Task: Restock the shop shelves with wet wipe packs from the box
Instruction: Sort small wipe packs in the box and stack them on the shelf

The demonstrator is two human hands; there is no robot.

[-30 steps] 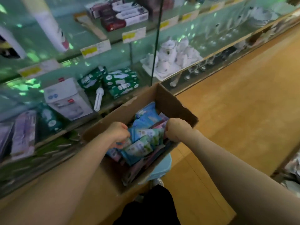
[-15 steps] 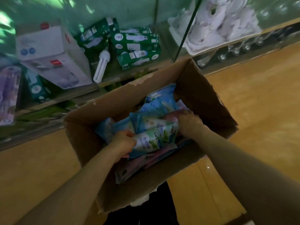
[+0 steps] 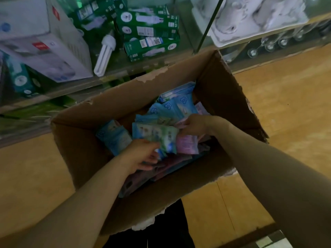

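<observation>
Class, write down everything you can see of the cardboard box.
The cardboard box is plain brown corrugated board, open at the top, with a ragged rim torn pale in places. Seen from above, it sits just in front of the glass shelves and holds blue, green and pink wet wipe packs. The left hand and right hand grip packs inside it.

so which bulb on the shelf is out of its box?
The bare white bulb, lying between the big white box and the green boxes. The other bulbs show only as pictures on those closed green boxes.
</observation>
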